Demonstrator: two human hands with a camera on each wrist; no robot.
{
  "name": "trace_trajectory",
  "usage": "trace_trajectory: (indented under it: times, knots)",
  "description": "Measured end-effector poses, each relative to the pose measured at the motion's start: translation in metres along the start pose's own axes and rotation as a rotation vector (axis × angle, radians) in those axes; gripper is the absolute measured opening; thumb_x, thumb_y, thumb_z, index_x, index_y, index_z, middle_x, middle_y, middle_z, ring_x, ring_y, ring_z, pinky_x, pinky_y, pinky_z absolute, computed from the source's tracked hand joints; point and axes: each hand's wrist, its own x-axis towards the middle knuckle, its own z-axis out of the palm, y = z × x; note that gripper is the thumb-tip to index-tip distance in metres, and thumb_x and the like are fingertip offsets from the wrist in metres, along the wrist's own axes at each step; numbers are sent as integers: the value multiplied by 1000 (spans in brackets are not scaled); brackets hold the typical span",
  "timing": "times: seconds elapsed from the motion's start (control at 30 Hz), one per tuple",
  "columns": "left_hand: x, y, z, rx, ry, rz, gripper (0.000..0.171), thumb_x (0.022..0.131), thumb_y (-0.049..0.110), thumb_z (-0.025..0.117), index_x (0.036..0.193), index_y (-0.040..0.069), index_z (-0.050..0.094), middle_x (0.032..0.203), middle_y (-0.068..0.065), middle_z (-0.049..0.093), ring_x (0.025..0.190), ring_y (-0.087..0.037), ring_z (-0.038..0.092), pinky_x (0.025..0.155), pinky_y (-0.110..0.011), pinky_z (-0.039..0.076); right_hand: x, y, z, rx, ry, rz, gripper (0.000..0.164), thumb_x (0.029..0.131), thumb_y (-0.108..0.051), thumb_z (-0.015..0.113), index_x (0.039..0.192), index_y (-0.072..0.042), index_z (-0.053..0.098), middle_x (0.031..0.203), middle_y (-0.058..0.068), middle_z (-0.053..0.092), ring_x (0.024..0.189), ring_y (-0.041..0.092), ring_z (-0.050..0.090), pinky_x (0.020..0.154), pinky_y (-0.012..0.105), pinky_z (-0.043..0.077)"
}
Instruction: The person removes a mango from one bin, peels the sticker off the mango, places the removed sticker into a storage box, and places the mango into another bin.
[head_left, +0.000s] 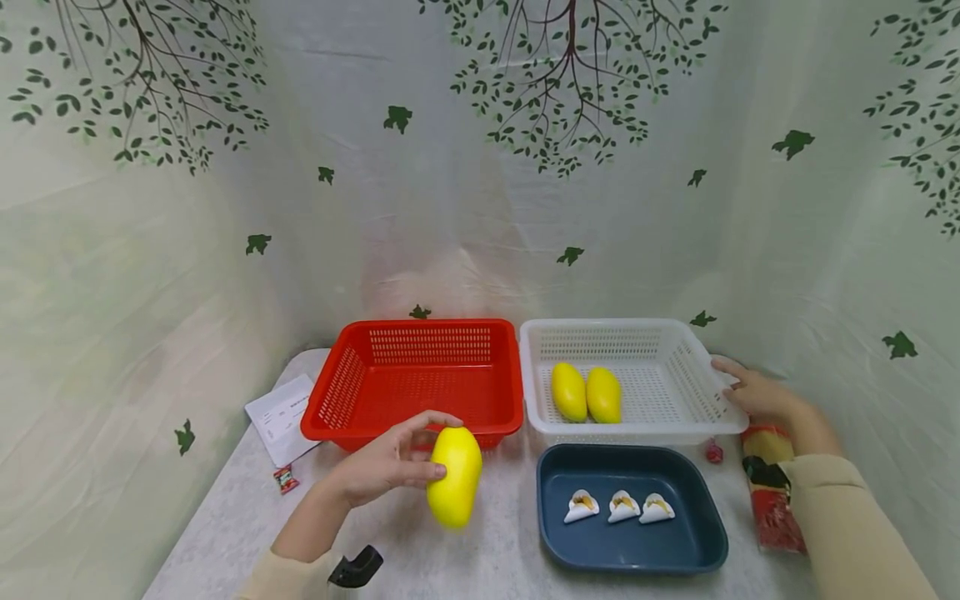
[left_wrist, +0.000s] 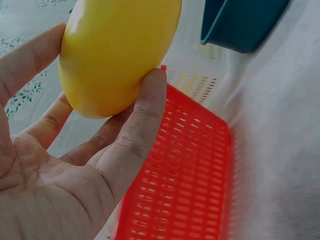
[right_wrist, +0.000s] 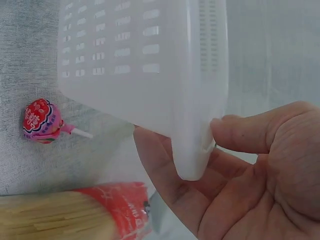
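My left hand [head_left: 378,467] holds a yellow mango [head_left: 454,477] upright between thumb and fingers, in front of the red basket [head_left: 420,433]. The left wrist view shows the fingertips around the lower part of the mango [left_wrist: 120,55]. At the right, my right hand [head_left: 761,396] pinches the right rim of the white basket [head_left: 652,429]; the right wrist view shows the thumb on one side of the rim [right_wrist: 192,150] and fingers beneath. Two more yellow mangoes [head_left: 569,392] lie side by side in the left half of the white basket. The red basket holds nothing.
A dark blue tray [head_left: 633,550] with three small white folded pieces [head_left: 622,507] stands before the white basket. A lollipop [right_wrist: 42,121] and a red-ended pack of noodles [right_wrist: 60,217] lie at right. Left are a paper [head_left: 283,421] and a small wrapped candy [head_left: 286,479].
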Motion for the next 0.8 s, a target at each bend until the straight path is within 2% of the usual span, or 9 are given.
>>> trace_trajectory:
  times: [0.2, 0.37, 0.67, 0.8]
  knots:
    - [10, 20, -7, 60, 1, 49, 67, 94, 24, 83, 152, 22, 50, 148, -15, 54, 121, -34, 68, 100, -51, 63, 1, 3, 1, -23, 20, -23, 68, 112, -11, 45, 166, 8, 9, 148, 53, 33, 123, 58, 53, 97, 55, 61]
    - [26, 41, -12, 121, 4, 88, 66, 95, 24, 83, 152, 22, 50, 150, -14, 53, 124, -34, 66, 98, -48, 64, -1, 5, 2, 8, 12, 3, 69, 113, -16, 44, 168, 4, 7, 153, 52, 24, 130, 63, 44, 102, 63, 56]
    - [64, 77, -10, 145, 45, 70, 66, 92, 27, 85, 150, 31, 53, 153, -6, 51, 136, -36, 55, 98, -45, 64, -2, 10, 4, -35, 30, -11, 69, 112, -19, 46, 167, 5, 10, 154, 53, 24, 132, 67, 42, 106, 76, 48]
    - [82, 90, -5, 162, 38, 63, 63, 93, 28, 85, 147, 34, 56, 152, -4, 53, 136, -34, 55, 97, -44, 65, -2, 11, 6, -36, 42, -7, 69, 113, -20, 46, 167, 4, 10, 154, 54, 23, 132, 68, 42, 106, 78, 46]
